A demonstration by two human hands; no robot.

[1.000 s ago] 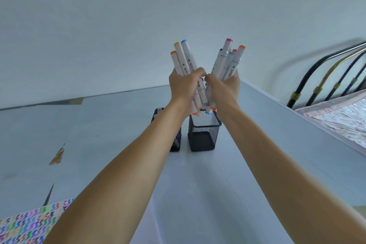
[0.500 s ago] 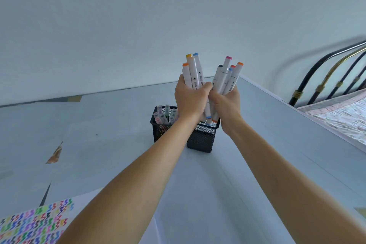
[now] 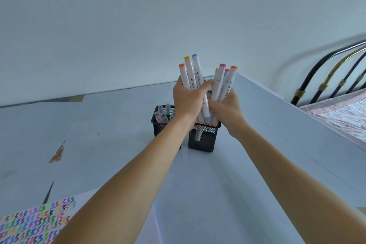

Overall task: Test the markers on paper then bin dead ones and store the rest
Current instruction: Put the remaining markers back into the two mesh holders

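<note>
Left hand (image 3: pixel 188 103) and right hand (image 3: pixel 225 107) gripping marker bundles (image 3: pixel 191 77) above right mesh cup (image 3: pixel 202 138)

single head view, looking forward and down, close over table (image 3: pixel 111 144).

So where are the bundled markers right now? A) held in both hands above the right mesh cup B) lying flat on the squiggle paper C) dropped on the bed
A: the left hand and right hand each grip markers just over the right mesh cup.
</note>
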